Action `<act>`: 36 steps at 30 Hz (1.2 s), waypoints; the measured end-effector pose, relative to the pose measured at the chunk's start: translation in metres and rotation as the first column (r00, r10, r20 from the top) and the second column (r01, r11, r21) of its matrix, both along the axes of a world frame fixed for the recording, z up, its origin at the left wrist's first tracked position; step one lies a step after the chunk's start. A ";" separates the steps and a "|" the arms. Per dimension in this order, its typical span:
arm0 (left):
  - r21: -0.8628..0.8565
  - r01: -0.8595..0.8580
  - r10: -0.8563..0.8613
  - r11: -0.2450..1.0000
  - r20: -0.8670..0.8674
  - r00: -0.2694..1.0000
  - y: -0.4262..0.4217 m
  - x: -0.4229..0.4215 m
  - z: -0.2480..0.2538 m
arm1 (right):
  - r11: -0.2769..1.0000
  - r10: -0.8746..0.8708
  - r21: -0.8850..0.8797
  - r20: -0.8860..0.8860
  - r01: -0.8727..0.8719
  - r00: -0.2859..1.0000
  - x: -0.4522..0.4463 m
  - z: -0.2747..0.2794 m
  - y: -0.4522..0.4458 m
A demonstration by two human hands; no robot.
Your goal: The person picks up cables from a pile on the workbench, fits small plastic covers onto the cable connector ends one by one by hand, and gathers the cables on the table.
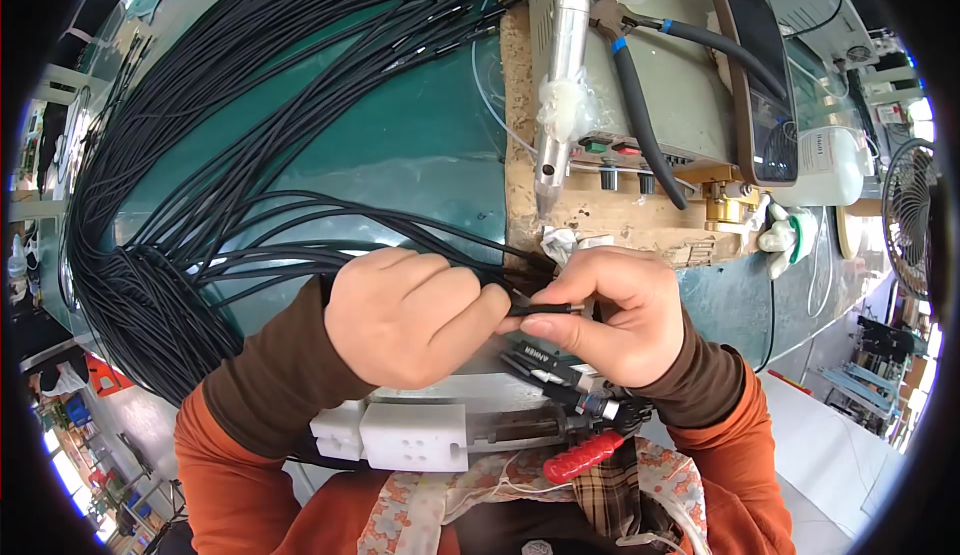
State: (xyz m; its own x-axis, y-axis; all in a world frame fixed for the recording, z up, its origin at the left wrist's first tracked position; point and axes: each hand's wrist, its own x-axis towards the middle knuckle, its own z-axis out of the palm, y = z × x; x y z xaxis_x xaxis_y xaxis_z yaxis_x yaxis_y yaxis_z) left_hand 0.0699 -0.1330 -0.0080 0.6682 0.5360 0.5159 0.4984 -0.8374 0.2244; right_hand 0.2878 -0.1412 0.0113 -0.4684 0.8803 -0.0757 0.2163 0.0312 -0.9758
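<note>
My left hand [410, 315] is closed, its fingers curled round a black cable [545, 309] near its end. With thumb and forefinger, my right hand [625, 310] pinches at the same cable's end, where a small metallic tip shows. Several more black cables run from the left under and behind my left hand. Just below the hands, black connector housings [545, 360] with white lettering lie beside a clamp tool with a red handle [583, 457]. A white block with holes [415, 436] sits in front of my left forearm.
A large bundle of black cables [150, 295] curves over the green mat [430, 135]. A metal dispensing nozzle [563, 65] stands upright above the wooden board [600, 210]. Pliers with black handles [640, 105] lie on a grey control box [690, 85]. A fan [910, 220] is far right.
</note>
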 end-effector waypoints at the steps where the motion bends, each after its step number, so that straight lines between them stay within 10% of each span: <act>1: -0.007 0.016 -0.016 1.000 -0.006 1.000 0.000 -0.001 0.004 | 1.000 0.004 0.026 -0.009 -0.004 1.000 0.001 0.001 -0.001; 14: -0.159 0.063 -0.043 0.985 0.125 0.991 0.005 0.003 -0.011 | 0.915 0.006 0.399 -0.150 0.055 0.989 0.005 0.017 0.013; 17: -0.142 0.077 -0.059 0.987 0.128 0.990 0.006 0.001 -0.008 | 0.984 -0.081 -0.173 -0.663 -0.047 0.744 0.003 0.052 -0.007; 19: -0.183 0.113 -0.090 0.977 0.126 0.988 0.006 0.001 -0.008 | 0.805 -0.295 -0.500 -0.805 -0.320 0.514 -0.014 0.094 -0.035; 30: -0.114 0.112 -0.097 0.987 0.133 0.986 0.005 0.000 -0.008 | 0.660 0.213 -0.222 -0.861 -0.718 0.462 -0.020 0.095 -0.046; 36: -0.094 0.134 -0.119 0.987 0.149 0.982 0.001 -0.007 -0.014 | 0.723 0.290 0.065 -0.932 -0.688 0.217 -0.046 0.078 -0.052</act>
